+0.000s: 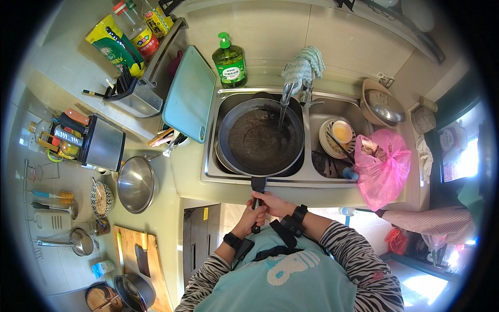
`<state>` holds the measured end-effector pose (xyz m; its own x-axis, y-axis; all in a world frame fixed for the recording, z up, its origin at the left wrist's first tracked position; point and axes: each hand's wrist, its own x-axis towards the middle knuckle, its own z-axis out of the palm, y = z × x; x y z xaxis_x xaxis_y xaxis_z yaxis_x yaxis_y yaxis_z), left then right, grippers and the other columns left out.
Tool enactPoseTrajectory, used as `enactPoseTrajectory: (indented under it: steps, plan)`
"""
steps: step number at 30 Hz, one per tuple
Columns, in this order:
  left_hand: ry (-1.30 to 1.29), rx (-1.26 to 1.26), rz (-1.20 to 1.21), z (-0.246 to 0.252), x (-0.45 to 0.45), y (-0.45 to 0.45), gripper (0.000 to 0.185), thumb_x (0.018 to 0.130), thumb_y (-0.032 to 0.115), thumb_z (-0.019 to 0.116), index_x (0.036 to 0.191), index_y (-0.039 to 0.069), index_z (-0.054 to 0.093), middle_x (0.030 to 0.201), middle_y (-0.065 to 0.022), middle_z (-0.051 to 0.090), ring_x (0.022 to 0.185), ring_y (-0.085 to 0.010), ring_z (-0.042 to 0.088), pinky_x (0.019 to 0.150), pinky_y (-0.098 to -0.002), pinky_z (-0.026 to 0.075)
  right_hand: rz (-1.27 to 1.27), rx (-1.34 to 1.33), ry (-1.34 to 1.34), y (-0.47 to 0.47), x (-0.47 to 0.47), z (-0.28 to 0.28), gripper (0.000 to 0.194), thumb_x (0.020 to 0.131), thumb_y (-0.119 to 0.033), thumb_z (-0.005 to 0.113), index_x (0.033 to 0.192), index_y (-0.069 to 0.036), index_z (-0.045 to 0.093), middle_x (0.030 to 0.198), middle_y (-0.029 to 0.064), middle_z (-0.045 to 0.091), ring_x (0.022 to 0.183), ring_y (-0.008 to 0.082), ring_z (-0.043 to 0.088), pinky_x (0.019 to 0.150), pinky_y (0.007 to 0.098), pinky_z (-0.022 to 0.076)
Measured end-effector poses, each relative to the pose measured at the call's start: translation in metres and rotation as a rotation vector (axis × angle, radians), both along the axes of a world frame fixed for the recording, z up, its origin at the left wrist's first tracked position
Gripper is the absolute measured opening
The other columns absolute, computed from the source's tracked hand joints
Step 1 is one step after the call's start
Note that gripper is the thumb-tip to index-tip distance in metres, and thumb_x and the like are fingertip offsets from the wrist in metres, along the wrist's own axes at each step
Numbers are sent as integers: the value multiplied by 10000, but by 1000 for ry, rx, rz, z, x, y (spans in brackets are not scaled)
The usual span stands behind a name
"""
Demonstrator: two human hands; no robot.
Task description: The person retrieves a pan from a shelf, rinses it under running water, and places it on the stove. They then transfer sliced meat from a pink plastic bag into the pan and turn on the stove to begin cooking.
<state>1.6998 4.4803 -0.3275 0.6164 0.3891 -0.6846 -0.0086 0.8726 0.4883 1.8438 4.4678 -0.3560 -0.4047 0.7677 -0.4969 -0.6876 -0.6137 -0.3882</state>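
A dark frying pan (257, 144) lies over the left basin of a steel double sink (206, 171), its handle pointing toward me. Water runs into it from the chrome faucet (287, 93), and murky liquid covers its bottom. Both hands grip the black handle: my left hand (253, 216) nearer my body, my right hand (273, 203) just ahead of it, closer to the pan. A light green cloth (304, 66) is draped over the faucet. Stacked bowls and plates (338, 136) sit in the right basin with dark chopsticks or utensils. Other cookware lies partly hidden beneath the pan.
A green dish soap bottle (230, 64) and a blue cutting board (190, 95) stand left of the sink. At its right are a pink plastic bag (384, 171) and a basin with a metal lid (384, 105). Farther left are a steel bowl (135, 185) and a cleaver (142, 260) on a wooden board.
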Motion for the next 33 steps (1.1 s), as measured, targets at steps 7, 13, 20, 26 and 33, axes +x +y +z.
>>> enactPoseTrajectory:
  steps: [7,13,20,26,33]
  plan:
    - [-44,-39,-24,-8,-3,2,245,921,125,581,959,160,341,588,46,366,423,-47,335,377,-209,245,37,-14,-12,1,0,-1,316,963,-323,561,988,-8,566,996,103,635,806,159,586,707,294,493]
    - [-45,-29,-19,-10,-3,1,247,922,127,581,959,158,339,589,44,363,425,-51,337,381,-212,245,33,-22,-10,0,1,-1,290,972,-307,548,972,-17,553,1008,107,629,839,165,583,732,300,499]
    - [-43,-16,-31,-5,-3,1,205,930,129,575,906,146,372,586,55,355,432,-48,336,388,-214,251,86,33,24,1,8,-6,370,963,-335,554,1080,16,570,997,109,639,836,183,606,745,323,506]
    - [-7,13,-18,5,-1,0,238,951,145,553,768,128,402,543,86,314,420,-30,303,386,-208,241,251,55,-341,4,90,19,436,945,-368,563,1154,15,569,1077,142,654,963,212,635,890,340,498]
    - [-10,10,-5,8,-2,1,235,965,173,554,780,127,416,553,94,307,430,-24,293,390,-202,239,-289,84,-442,53,243,46,316,954,-234,547,1184,-18,522,1142,159,638,1015,244,629,908,342,501]
